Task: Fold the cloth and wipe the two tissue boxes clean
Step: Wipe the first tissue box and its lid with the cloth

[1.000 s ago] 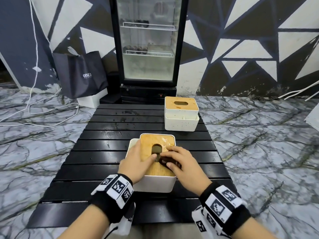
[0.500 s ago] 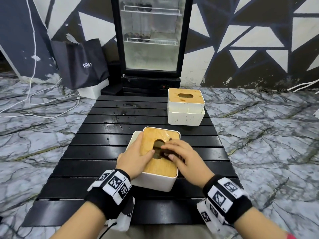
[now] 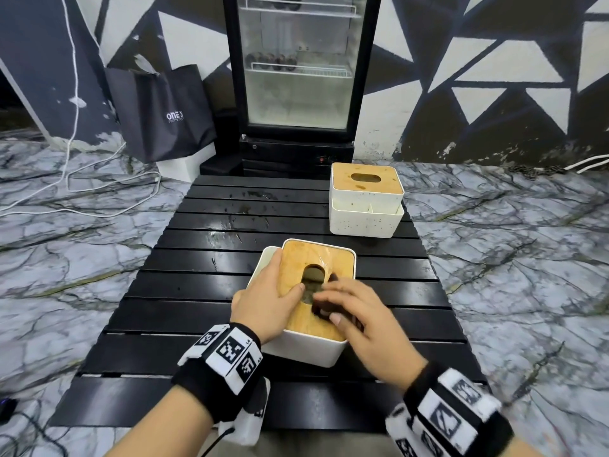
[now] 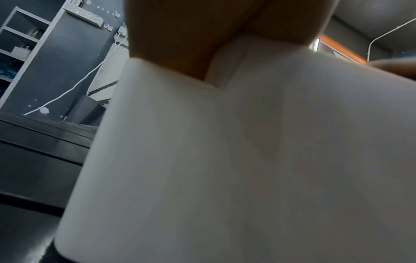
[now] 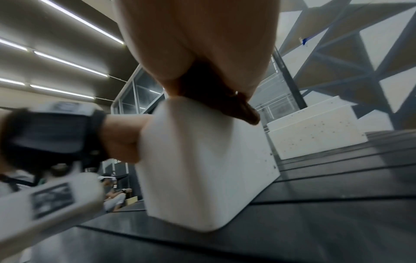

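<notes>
The near tissue box (image 3: 329, 258), white with a wooden lid and a slot, stands mid-table. My left hand (image 3: 267, 301) grips its left side, thumb on the lid beside the slot; the left wrist view shows the hand (image 4: 180, 35) over the white wall (image 4: 225, 160). My right hand (image 3: 356, 311) holds a folded dark brown cloth (image 3: 324, 308) and presses it on the lid right of the slot. The right wrist view shows the cloth (image 5: 225, 103) squeezed under the palm on the box (image 5: 202, 169). The second tissue box (image 3: 365, 199) stands at the back right, speckled with dirt.
The black slatted table (image 3: 197, 291) has smears toward its far side. Behind it stand a glass-door fridge (image 3: 300, 77) and a black bag (image 3: 161, 113). White cables (image 3: 99, 192) lie on the marble floor at the left.
My right hand has rubbed the cloth a short way over the lid near the slot and is blurred by motion. The left hand keeps its hold on the box.
</notes>
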